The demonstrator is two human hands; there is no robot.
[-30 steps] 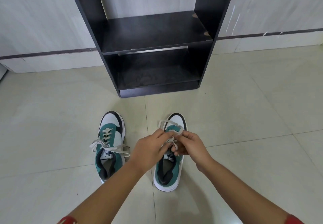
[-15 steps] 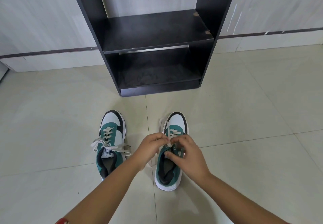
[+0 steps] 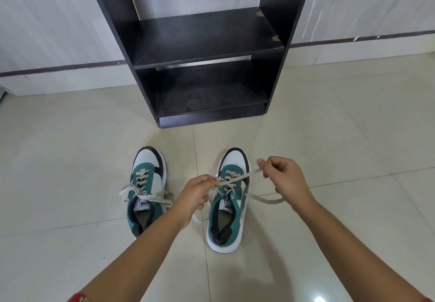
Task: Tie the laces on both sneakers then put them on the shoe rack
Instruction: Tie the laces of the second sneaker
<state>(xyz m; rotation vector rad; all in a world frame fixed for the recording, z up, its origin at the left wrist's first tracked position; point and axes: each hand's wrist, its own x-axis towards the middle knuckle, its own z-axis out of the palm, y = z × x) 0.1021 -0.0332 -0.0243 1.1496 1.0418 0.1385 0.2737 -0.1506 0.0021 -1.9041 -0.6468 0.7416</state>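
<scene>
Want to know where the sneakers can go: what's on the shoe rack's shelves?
Both visible shelves of the shoe rack look bare and dusty. The back of the lower shelf is shadowed, and anything higher is out of frame.

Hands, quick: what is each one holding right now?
Left hand: closed, pinching the lace of the right-side sneaker.
Right hand: closed, pulling the other end of that lace out to the side.
</scene>
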